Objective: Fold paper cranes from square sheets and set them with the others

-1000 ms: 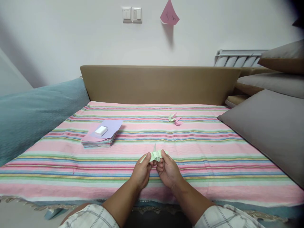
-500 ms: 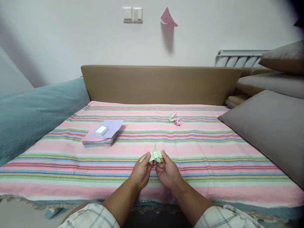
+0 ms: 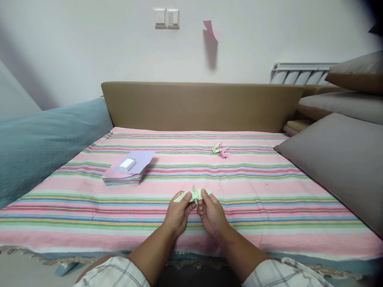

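Green folded paper [image 3: 196, 195] is up front at centre, pinched between both hands above the near part of the striped cloth. Biggest first: pale wall [image 3: 89, 48] across the back; striped cloth [image 3: 191, 159] spread over the whole seat, pink with green, blue, yellow and red bands, a few creases. Brown backrest [image 3: 197, 105] runs along the far edge. Grey cushion [image 3: 338, 159] leans in at the right, more cushions [image 3: 356, 97] stacked behind it and partly covering the radiator [image 3: 305, 67]. Blue-covered armrest [image 3: 50, 139] at the left. Checked clothing [image 3: 115, 273] at the bottom edge, forearms reaching forward. Left hand [image 3: 178, 215] grips the left side of the green piece, thumb on top, fingers curled below; right hand [image 3: 213, 215] does the same on the right. Thumbs hide part of it; pointed ends stick out past them. Paper stack [image 3: 124, 181] sits left of the hands, well apart, purple sheet [image 3: 143, 158] on top, askew. Double light switch [image 3: 166, 18] on the wall, curled pink note [image 3: 210, 30] right of it. Two small folded papers [image 3: 220, 150], one green, one pink, lie together farther back. White charger [image 3: 127, 164] rests on the purple sheet.
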The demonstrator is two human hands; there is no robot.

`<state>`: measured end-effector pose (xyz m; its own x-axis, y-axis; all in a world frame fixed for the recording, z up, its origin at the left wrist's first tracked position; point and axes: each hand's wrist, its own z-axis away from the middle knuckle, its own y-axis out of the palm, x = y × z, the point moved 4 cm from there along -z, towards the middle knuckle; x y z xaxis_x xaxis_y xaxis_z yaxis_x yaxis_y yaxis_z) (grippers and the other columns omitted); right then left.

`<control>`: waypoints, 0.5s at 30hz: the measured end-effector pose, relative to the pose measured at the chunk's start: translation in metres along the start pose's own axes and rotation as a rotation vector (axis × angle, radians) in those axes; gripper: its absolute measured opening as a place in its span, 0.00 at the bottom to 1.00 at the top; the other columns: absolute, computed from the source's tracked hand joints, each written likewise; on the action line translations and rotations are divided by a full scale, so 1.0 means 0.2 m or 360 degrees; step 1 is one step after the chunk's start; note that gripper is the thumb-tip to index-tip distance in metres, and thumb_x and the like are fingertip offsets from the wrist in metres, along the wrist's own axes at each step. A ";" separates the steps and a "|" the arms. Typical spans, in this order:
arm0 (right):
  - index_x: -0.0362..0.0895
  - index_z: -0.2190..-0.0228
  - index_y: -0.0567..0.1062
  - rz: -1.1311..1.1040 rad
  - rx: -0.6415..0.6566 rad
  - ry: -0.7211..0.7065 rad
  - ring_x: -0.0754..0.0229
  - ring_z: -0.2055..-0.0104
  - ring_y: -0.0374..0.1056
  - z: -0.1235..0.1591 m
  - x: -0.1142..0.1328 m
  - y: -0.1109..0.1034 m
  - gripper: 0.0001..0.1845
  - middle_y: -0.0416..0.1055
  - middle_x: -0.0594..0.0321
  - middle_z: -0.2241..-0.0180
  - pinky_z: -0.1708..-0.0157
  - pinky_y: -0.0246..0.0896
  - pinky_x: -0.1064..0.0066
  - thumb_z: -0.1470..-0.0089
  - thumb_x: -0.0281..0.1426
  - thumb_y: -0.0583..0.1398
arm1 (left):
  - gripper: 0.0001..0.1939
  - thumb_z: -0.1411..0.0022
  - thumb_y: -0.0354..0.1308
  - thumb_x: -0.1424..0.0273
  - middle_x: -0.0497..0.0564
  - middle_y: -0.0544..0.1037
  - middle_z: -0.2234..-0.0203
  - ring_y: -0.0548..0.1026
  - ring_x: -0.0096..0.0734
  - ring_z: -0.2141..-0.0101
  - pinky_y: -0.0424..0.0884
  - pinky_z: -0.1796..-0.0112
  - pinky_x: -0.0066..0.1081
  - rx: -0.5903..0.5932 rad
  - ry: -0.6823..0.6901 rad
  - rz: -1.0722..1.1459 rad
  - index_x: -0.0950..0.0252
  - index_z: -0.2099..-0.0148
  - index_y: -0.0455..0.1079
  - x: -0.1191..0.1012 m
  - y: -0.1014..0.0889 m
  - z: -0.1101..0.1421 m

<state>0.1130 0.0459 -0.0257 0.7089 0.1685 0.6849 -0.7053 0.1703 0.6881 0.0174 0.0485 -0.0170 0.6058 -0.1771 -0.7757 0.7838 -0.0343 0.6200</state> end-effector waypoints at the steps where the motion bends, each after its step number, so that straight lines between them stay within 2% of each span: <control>1: 0.42 0.77 0.67 0.0025 0.0004 -0.0014 0.74 0.85 0.54 0.00 0.00 0.00 0.19 0.63 0.72 0.85 0.86 0.49 0.82 0.60 0.41 0.67 | 0.13 0.50 0.65 0.66 0.48 0.74 0.76 0.73 0.27 0.73 0.70 0.68 0.29 0.0020 0.0002 -0.0013 0.68 0.70 0.65 0.00 0.00 0.00; 10: 0.42 0.77 0.67 0.0033 0.0038 0.0006 0.74 0.85 0.53 0.00 -0.01 0.00 0.19 0.62 0.72 0.85 0.86 0.48 0.83 0.61 0.42 0.67 | 0.15 0.55 0.68 0.69 0.47 0.73 0.76 0.74 0.28 0.73 0.71 0.68 0.30 0.0006 -0.0039 0.0030 0.67 0.71 0.63 -0.01 0.00 0.00; 15: 0.41 0.77 0.68 0.0035 0.0032 0.0025 0.74 0.85 0.53 0.00 0.00 0.00 0.19 0.63 0.72 0.85 0.86 0.48 0.82 0.62 0.42 0.68 | 0.13 0.50 0.64 0.66 0.50 0.74 0.74 0.74 0.29 0.72 0.71 0.68 0.30 0.0013 -0.0063 0.0054 0.68 0.67 0.66 0.00 0.00 0.00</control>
<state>0.1134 0.0459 -0.0256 0.6930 0.1871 0.6962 -0.7205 0.1468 0.6777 0.0171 0.0487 -0.0161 0.6261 -0.2173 -0.7488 0.7616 -0.0356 0.6471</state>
